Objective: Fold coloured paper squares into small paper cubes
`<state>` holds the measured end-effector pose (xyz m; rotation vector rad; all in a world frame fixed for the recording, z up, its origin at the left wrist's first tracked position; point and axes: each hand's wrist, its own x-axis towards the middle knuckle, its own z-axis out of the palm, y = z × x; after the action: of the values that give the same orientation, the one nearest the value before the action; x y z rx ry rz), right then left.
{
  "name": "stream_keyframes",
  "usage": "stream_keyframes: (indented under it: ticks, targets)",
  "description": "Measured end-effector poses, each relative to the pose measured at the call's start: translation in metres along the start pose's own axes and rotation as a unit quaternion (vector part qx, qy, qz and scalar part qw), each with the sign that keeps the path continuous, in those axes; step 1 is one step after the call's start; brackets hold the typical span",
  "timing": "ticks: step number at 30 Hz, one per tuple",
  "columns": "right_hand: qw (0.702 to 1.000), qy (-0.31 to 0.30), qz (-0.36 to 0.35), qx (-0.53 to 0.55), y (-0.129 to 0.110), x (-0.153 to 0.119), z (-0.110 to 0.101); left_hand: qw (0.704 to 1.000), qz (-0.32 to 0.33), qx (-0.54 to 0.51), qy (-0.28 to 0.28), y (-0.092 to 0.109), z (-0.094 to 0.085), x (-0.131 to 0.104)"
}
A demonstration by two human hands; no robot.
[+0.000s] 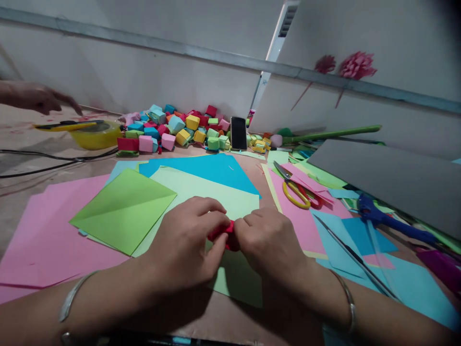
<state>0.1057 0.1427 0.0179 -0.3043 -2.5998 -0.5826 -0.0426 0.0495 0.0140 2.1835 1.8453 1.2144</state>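
Note:
Between both hands is a small folded red paper piece (232, 241), partly hidden by the fingers. My left hand (190, 238) pinches its left side with thumb and fingers. On its right side, the closed fingers of my right hand (270, 240) grip it. Under the hands lies a pale green sheet (237, 283). A bright green square sheet (124, 209) with a crease rests left of my left hand, over pink sheets (61, 240). Beyond the hands a blue sheet (212, 170) is spread out.
Many coloured paper cubes (176, 125) are piled by the wall beside a phone (238, 133). Yellow-handled scissors (295, 192), a long metal blade (356, 257) and a blue glue gun (392, 223) lie right. Another person's hand (43, 98) is above yellow tape (95, 137), upper left.

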Motion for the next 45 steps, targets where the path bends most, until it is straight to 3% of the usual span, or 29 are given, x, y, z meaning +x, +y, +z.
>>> stream_keyframes:
  ticks: [5, 11, 16, 24, 30, 34, 39, 45]
  targets:
    - [0.999, -0.016, -0.004, 0.032, -0.011, 0.003, -0.006, 0.998, 0.015, 0.063, -0.013, -0.001, -0.002, -0.003]
    - [0.998, -0.059, 0.028, 0.016, -0.014, 0.003, -0.018, 0.994, 0.045, 0.099, 0.022, -0.001, -0.007, -0.001]
    - [0.997, -0.075, 0.011, 0.001, -0.014, 0.000, -0.016, 0.993, 0.061, 0.101, -0.003, -0.003, -0.006, 0.000]
    - [0.999, -0.034, -0.002, 0.022, -0.019, 0.000, -0.019, 0.988, 0.045, 0.135, -0.053, -0.003, -0.002, -0.002]
    - [1.000, -0.023, 0.010, -0.010, -0.021, -0.001, -0.023, 0.989, 0.054, 0.129, -0.045, -0.002, -0.003, -0.002]
    - [0.999, -0.046, 0.008, -0.022, -0.022, -0.002, -0.025, 0.995, 0.020, 0.087, -0.050, -0.002, -0.001, 0.000]
    - [0.998, -0.046, 0.018, 0.037, -0.021, -0.001, -0.023, 0.988, -0.110, 0.032, -0.101, -0.001, 0.000, 0.001]
    - [0.999, -0.030, 0.012, 0.032, -0.021, 0.000, -0.022, 0.991, -0.073, 0.060, -0.092, 0.001, 0.000, -0.003]
